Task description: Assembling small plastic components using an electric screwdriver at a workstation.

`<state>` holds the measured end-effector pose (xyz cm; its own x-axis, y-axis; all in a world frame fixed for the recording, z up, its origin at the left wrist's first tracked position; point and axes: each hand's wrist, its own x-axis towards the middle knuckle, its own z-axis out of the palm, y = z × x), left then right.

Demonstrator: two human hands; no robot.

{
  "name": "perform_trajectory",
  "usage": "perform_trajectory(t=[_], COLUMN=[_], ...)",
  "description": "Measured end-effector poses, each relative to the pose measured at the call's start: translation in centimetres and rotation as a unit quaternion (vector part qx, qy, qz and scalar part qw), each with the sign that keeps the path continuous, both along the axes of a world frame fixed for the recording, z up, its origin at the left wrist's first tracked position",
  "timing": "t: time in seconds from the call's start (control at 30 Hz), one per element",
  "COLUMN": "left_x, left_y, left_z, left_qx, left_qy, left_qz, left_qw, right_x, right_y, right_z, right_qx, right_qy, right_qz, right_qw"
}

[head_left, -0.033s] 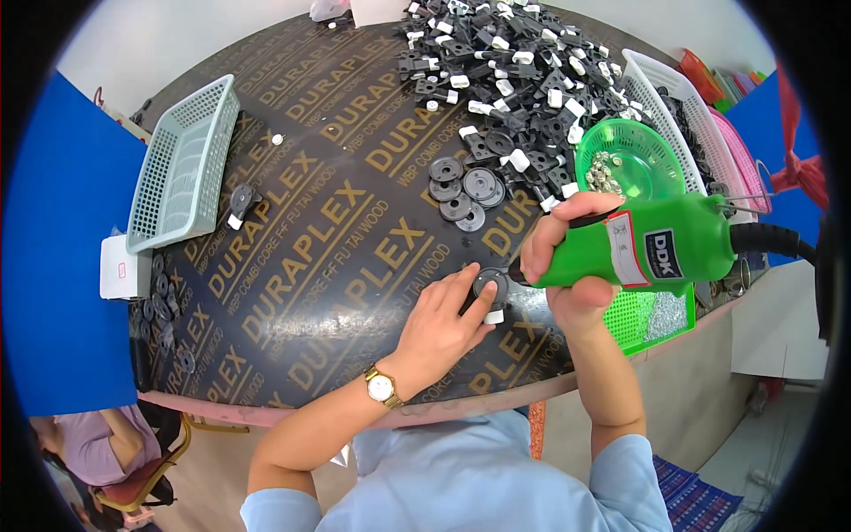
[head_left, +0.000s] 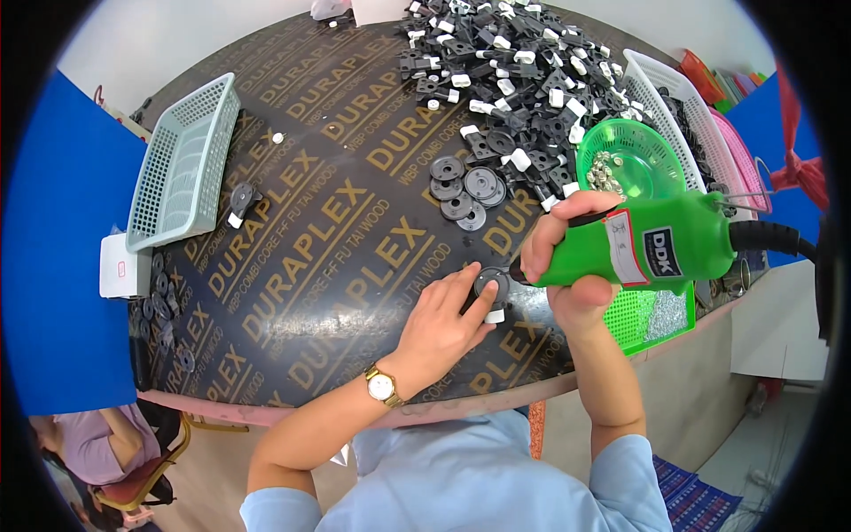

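My right hand is wrapped round a green electric screwdriver held nearly level. Its dark tip points left and meets, or nearly meets, a round black plastic part with a white tab. Against the tabletop, the fingers and thumb of my left hand grip that part from its left side. Whether a screw sits at the tip is too small to tell. Beyond my hands lies a cluster of black discs, some overlapping.
A large heap of black-and-white parts covers the far right. Nearby are a green bowl of small metal pieces, a white basket and a green tray of screws. A pale basket stands left; a person sits lower left.
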<state>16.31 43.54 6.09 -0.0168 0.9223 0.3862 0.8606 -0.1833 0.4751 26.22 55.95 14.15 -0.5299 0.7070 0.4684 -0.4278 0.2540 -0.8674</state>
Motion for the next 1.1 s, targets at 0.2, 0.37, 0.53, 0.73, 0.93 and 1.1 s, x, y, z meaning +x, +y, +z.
perform_trajectory(t=[0.2, 0.37, 0.53, 0.73, 0.93, 1.1], left_x=[-0.1, -0.2, 0.2, 0.4, -0.1, -0.2], left_y=[0.1, 0.0, 0.1, -0.1, -0.5, 0.6], left_z=[0.3, -0.1, -0.3, -0.1, 0.1, 0.4], left_qx=[-0.001, 0.002, 0.013, 0.013, 0.003, 0.065], left_qy=[-0.001, -0.004, -0.005, 0.01, 0.022, 0.022], left_qz=[-0.005, -0.009, -0.013, 0.017, 0.025, -0.007], left_qw=[1.0, 1.0, 1.0, 1.0, 0.999, 0.998], right_x=[-1.0, -1.7, -1.1, 2.1, 14.1, 17.8], right_y=[-0.5, -1.2, -1.1, -0.5, 4.1, 6.2], right_z=[-0.6, -1.5, -1.2, 0.6, 1.7, 0.4], right_qx=[-0.043, -0.02, 0.049, -0.19, 0.069, 0.064], right_qy=[0.01, 0.028, -0.082, 0.171, -0.016, -0.003], right_qz=[-0.002, -0.045, -0.081, -0.042, -0.269, -0.283], right_qw=[0.999, 0.998, 0.992, 0.966, 0.96, 0.957])
